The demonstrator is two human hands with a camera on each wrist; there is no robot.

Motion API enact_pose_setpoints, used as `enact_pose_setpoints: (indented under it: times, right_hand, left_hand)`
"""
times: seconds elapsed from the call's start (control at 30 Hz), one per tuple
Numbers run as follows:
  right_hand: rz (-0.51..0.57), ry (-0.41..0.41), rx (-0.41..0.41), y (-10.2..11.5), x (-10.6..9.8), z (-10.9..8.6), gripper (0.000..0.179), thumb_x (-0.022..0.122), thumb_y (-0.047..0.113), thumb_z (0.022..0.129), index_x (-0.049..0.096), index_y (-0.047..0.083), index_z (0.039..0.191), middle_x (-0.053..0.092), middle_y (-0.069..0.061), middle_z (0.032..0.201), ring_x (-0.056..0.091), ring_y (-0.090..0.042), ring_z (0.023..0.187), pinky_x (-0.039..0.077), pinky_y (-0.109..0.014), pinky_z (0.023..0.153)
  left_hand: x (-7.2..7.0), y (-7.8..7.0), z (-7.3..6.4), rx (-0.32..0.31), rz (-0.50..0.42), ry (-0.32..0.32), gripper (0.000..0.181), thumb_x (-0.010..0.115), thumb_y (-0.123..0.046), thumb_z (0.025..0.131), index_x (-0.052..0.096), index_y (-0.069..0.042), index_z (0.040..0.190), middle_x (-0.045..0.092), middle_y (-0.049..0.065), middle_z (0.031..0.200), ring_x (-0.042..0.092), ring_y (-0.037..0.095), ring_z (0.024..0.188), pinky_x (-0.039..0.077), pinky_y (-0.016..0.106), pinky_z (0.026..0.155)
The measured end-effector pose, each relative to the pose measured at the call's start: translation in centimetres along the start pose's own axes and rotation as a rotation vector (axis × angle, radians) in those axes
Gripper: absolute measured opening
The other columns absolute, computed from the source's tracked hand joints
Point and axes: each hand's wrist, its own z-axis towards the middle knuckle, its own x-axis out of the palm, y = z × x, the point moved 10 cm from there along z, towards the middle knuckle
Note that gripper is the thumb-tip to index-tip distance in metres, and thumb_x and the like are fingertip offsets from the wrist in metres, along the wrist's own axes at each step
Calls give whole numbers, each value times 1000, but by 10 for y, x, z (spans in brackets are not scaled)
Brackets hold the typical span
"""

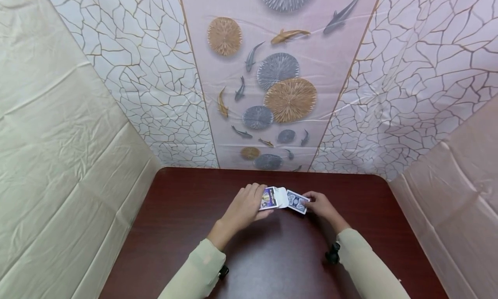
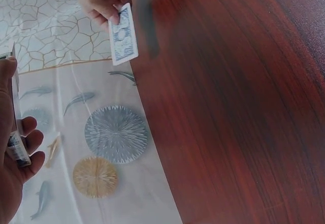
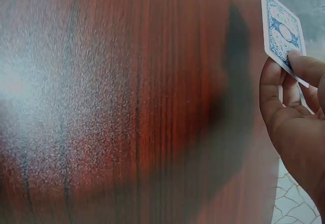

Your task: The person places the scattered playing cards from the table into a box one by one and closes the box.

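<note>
My left hand [image 1: 244, 204] grips a card box [image 1: 268, 198] with a purple printed front, thumb on one side and fingers on the other. The white flap [image 1: 282, 198] of the box stands open toward the right. In the left wrist view the box [image 2: 18, 150] shows only edge-on at the left border. My right hand [image 1: 320, 206] pinches playing cards [image 1: 296, 201] with a blue-and-white patterned back, just right of the flap. In the right wrist view the thumb [image 3: 304, 66] presses on the card back [image 3: 282, 28] while the fingers curl beneath.
Both hands are above a dark red wooden table [image 1: 268, 256]. Behind it hangs a cloth [image 1: 249, 87] printed with fish and round shapes. Pale padded walls [image 1: 58, 160] rise at left and right. A dark wrist device [image 1: 332, 253] sits at the right cuff.
</note>
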Motion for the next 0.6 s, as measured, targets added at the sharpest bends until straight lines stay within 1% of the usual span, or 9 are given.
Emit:
enact_pose_setpoints:
  times: [0.1,0.27,0.37,0.5,0.53,0.6]
  right_hand:
    - [48,-8,11,4,-2,-4,22,66,0,97,63,-12,116,68,-14,96,67,-13,79,61,-33,72]
    - [94,1,-14,18,-6,-14,26,66,2,98,62,-15,118,71,-14,97,68,-12,80,60,-32,72]
    - [83,4,-30,27,-8,-20,27,65,3,99,62,-16,118,72,-15,97,67,-12,80,59,-33,72]
    - [35,-4,-13,33,-11,-27,26,64,7,100,64,-12,118,71,-13,97,65,-13,80,58,-36,71]
    - [35,1,-10,34,-11,-29,26,63,8,101,63,-12,118,70,-13,98,65,-14,80,58,-36,72]
    - [68,19,4,36,-10,-33,25,60,7,103,61,-11,121,68,-14,100,66,-14,83,60,-39,74]
  left_hand:
    - [-1,0,0,2,1,-4,76,71,-62,87,56,-1,130,64,8,108,60,21,90,51,34,75]
    - [-2,-1,1,2,-4,-4,76,71,-62,87,56,-1,130,64,8,108,60,21,90,50,33,74]
    - [-1,-1,1,3,-5,-2,76,71,-61,87,56,-1,130,64,8,107,60,21,90,50,33,74]
    - [0,-1,1,6,-5,9,76,71,-62,88,56,-1,130,64,8,108,60,21,90,50,33,74]
    - [0,-1,1,6,-5,11,76,70,-62,88,56,-1,130,64,9,108,60,21,90,50,33,74]
    - [0,-1,1,9,-3,11,76,70,-62,88,56,-1,130,64,9,108,60,21,90,50,33,74]
